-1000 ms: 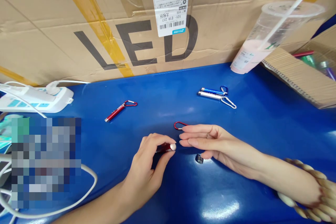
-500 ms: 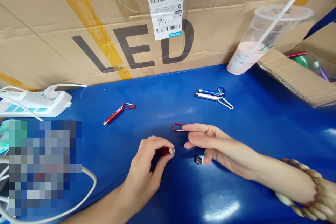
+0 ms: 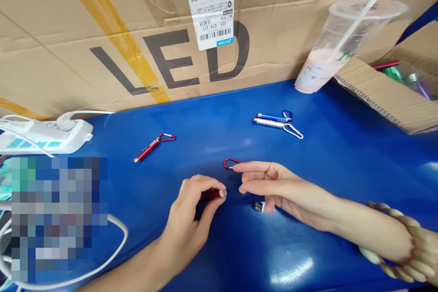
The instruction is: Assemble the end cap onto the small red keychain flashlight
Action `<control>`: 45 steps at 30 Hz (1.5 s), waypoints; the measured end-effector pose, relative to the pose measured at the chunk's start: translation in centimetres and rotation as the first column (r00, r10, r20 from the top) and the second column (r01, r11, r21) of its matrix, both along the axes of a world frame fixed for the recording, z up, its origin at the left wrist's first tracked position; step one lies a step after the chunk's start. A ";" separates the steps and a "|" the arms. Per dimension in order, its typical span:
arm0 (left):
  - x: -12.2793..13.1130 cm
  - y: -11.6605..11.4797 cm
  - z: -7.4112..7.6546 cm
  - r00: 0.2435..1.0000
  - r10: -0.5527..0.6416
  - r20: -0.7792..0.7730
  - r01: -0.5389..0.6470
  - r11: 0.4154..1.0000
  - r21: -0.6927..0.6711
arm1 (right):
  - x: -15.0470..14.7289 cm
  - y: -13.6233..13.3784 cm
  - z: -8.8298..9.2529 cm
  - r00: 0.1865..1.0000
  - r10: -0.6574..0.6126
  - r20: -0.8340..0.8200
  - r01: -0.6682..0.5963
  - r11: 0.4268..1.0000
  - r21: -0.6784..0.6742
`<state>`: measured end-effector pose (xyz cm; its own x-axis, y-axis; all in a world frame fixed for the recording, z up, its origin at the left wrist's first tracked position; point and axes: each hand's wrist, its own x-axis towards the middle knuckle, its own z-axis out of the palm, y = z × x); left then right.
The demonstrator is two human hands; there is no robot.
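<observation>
My left hand [image 3: 188,210] is closed around a small red penlight body [image 3: 212,193], its pale round end showing between thumb and index finger. Most of that tube is hidden by the fingers. My right hand [image 3: 273,187] is open, fingers stretched to the left and apart. Its fingertips overlap the end of a red carabiner [image 3: 230,163] on the blue table; whether they touch it I cannot tell. Just below this hand, by a lower fingertip, lies a small black cap-like piece [image 3: 257,206]. A whole red penlight with a carabiner [image 3: 148,150] lies further left.
Blue [image 3: 273,117] and silver penlights [image 3: 268,122] lie side by side behind my right hand. A cup of pink drink [image 3: 315,68] with a straw stands back right, beside an open cardboard box [image 3: 386,96]. A white power strip [image 3: 73,139] is at left; a large carton [image 3: 119,32] walls the back.
The view has shifted slightly. Both hands keep nearly the same pose, with the red penlight body still in my left hand.
</observation>
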<state>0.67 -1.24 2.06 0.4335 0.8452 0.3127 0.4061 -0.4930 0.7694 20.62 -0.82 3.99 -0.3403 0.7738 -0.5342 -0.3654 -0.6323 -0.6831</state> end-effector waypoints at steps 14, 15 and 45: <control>0.0 0.0 0.0 1.000 0.003 0.000 -0.003 1.000 0.002 | -0.1 0.1 -0.2 0.999 0.045 0.013 -0.045 0.999 0.000; 0.0 0.1 0.0 1.000 0.004 -0.002 -0.004 1.000 0.007 | -0.1 0.1 -0.2 0.999 0.046 0.016 -0.046 0.999 -0.001; -0.1 0.0 0.0 1.000 -0.011 -0.007 0.010 1.000 -0.008 | -0.1 -0.2 0.3 1.000 0.011 0.009 -0.012 0.997 0.076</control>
